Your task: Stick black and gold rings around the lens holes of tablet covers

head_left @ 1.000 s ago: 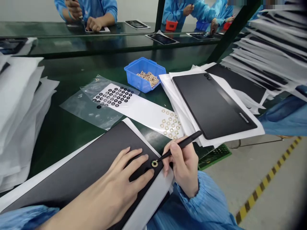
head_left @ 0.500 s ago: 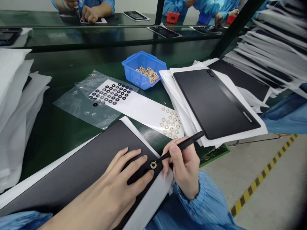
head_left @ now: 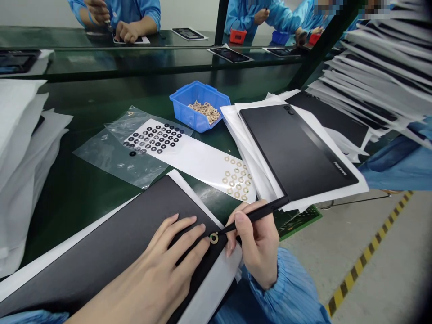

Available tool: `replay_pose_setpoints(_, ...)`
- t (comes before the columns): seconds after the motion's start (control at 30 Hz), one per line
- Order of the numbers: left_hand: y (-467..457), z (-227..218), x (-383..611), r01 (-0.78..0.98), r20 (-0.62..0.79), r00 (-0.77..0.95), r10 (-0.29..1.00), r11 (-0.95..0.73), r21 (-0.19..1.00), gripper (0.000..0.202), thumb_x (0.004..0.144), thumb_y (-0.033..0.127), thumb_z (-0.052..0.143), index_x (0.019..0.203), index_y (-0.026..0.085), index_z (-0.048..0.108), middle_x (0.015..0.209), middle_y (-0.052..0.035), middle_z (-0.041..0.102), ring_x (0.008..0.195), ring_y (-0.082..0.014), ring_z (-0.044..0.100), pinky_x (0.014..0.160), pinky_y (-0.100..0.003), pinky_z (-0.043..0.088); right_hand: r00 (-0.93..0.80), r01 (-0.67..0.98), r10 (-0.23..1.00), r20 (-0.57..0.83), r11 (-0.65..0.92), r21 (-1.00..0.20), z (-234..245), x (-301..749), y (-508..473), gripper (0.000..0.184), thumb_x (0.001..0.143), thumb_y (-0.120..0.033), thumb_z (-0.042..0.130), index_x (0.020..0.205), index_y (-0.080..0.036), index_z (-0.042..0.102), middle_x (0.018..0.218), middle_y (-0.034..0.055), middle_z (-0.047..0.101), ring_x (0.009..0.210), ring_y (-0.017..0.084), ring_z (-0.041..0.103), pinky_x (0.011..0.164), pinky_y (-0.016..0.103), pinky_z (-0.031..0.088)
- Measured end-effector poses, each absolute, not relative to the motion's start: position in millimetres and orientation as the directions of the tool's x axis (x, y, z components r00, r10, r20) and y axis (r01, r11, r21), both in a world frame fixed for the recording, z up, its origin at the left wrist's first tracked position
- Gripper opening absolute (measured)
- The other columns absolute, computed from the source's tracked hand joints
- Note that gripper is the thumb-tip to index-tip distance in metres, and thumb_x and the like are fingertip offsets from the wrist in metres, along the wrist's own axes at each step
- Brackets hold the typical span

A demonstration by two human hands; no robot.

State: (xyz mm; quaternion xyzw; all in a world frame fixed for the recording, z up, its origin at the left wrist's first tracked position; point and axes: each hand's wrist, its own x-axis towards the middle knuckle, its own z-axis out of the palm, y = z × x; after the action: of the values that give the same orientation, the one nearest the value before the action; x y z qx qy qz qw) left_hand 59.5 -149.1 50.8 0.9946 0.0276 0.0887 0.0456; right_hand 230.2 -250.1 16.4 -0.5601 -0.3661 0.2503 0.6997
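Note:
My left hand lies flat with fingers outstretched on a black tablet back cover. Beside its index fingertip, near the cover's corner, is a small gold ring. Black tweezers are pinched in my right hand, their tip at the ring's edge. White sheeting shows along the cover's near side. Beyond the hands lies a white strip bearing black rings at one end and gold rings at the other.
A blue bin holds many small gold pieces. Another black tablet rests on white sheets at right. Stacks of sheets stand at left and far right. Co-workers in blue sleeves sit across the bench.
The view has tilted slightly, so the scene sits lower in the picture. My left hand stays flat on the cover; the tweezers' tip stays at the gold ring.

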Motion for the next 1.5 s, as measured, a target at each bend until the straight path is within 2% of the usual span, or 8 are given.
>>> replay_pose_setpoints(0.2, -150.5, 49.4, 64.5, 0.059, 0.240, 0.967, 0.084, -0.992, 0.111, 0.046, 0.086, 0.013, 0.043, 0.128, 0.023, 0.056, 0.123, 0.0015, 0.062, 0.119, -0.0223, 0.047, 0.105, -0.037, 0.032, 0.636, 0.133, 0.700, 0.324, 0.315, -0.940, 10.4, 225.3, -254.5, 0.006, 0.096, -0.016, 0.044, 0.095, -0.021, 0.047, 0.084, -0.0009, 0.056, 0.039, 0.003, 0.052, 0.035, 0.017, 0.046)
replay_pose_setpoints(0.37, -157.4, 45.4, 70.3, 0.126, 0.265, 0.951, 0.161, -0.982, 0.143, 0.044, 0.085, 0.010, 0.042, 0.124, 0.023, 0.059, 0.122, -0.0017, 0.063, 0.115, -0.0240, 0.048, 0.107, -0.042, 0.022, 0.667, 0.055, 0.678, 0.309, 0.368, -0.928, 7.8, 223.2, -256.2, 0.007, 0.097, -0.020, 0.042, 0.099, -0.023, 0.048, 0.088, 0.0000, 0.057, 0.041, 0.004, 0.055, 0.034, 0.018, 0.046)
replay_pose_setpoints(0.63, -154.3, 52.1, 72.0, 0.129, 0.279, 0.947, 0.159, -0.984, 0.125, 0.045, 0.084, 0.008, 0.041, 0.123, 0.024, 0.059, 0.118, -0.0022, 0.064, 0.109, -0.0234, 0.050, 0.101, -0.044, 0.030, 0.610, 0.125, 0.689, 0.391, 0.404, -0.906, 4.6, 225.3, -256.1, 0.011, 0.096, -0.017, 0.043, 0.102, -0.022, 0.050, 0.087, 0.0017, 0.057, 0.043, 0.006, 0.053, 0.036, 0.020, 0.046)
replay_pose_setpoints(1.07, -156.6, 50.1, 67.6, 0.171, 0.192, 0.948, 0.255, -0.913, 0.370, 0.023, 0.092, 0.011, 0.041, 0.114, 0.017, 0.044, 0.125, -0.0097, 0.052, 0.114, -0.0228, 0.045, 0.106, -0.051, 0.036, 0.583, 0.079, 0.704, 0.406, 0.448, -0.891, 9.9, 225.0, -260.9, 0.005, 0.096, -0.023, 0.045, 0.095, -0.024, 0.050, 0.072, -0.0004, 0.059, 0.040, 0.009, 0.047, 0.037, 0.025, 0.039)
replay_pose_setpoints(1.13, -156.8, 50.9, 67.7, 0.181, 0.180, 0.949, 0.258, -0.915, 0.361, 0.022, 0.093, 0.011, 0.040, 0.113, 0.017, 0.044, 0.125, -0.0096, 0.052, 0.114, -0.0232, 0.045, 0.105, -0.051, 0.037, 0.548, 0.158, 0.708, 0.446, 0.436, -0.886, 26.2, 233.2, -258.1, 0.005, 0.096, -0.024, 0.045, 0.094, -0.024, 0.049, 0.072, -0.0004, 0.060, 0.043, 0.010, 0.050, 0.039, 0.025, 0.041)
replay_pose_setpoints(1.27, -155.8, 54.9, 69.4, 0.160, 0.194, 0.952, 0.239, -0.922, 0.353, 0.018, 0.094, 0.014, 0.038, 0.109, 0.014, 0.048, 0.122, -0.0110, 0.054, 0.112, -0.0245, 0.046, 0.103, -0.050, 0.038, 0.381, 0.565, 0.722, 0.577, 0.312, -0.764, 78.2, 267.1, -226.0, 0.009, 0.092, -0.028, 0.053, 0.087, -0.021, 0.053, 0.073, 0.0015, 0.062, 0.052, 0.013, 0.059, 0.052, 0.029, 0.049)
replay_pose_setpoints(1.4, -155.3, 60.3, 69.6, 0.143, 0.195, 0.955, 0.222, -0.925, 0.352, 0.022, 0.094, 0.015, 0.037, 0.111, 0.012, 0.051, 0.124, -0.0126, 0.054, 0.110, -0.0261, 0.046, 0.098, -0.047, 0.042, 0.244, 0.739, 0.681, 0.690, 0.330, -0.587, 123.6, 308.2, -145.1, 0.021, 0.094, -0.038, 0.048, 0.093, -0.018, 0.051, 0.071, -0.0015, 0.059, 0.056, 0.011, 0.060, 0.059, 0.026, 0.049)
replay_pose_setpoints(1.5, -157.0, 62.6, 67.4, 0.155, 0.181, 0.957, 0.227, -0.927, 0.343, 0.025, 0.094, 0.018, 0.039, 0.115, 0.013, 0.051, 0.125, -0.0115, 0.053, 0.110, -0.0251, 0.047, 0.097, -0.043, 0.043, 0.147, 0.837, 0.690, 0.709, 0.295, -0.460, 134.6, 332.0, -76.1, 0.016, 0.095, -0.029, 0.046, 0.102, -0.015, 0.048, 0.083, 0.0036, 0.062, 0.071, 0.015, 0.064, 0.072, 0.030, 0.051)
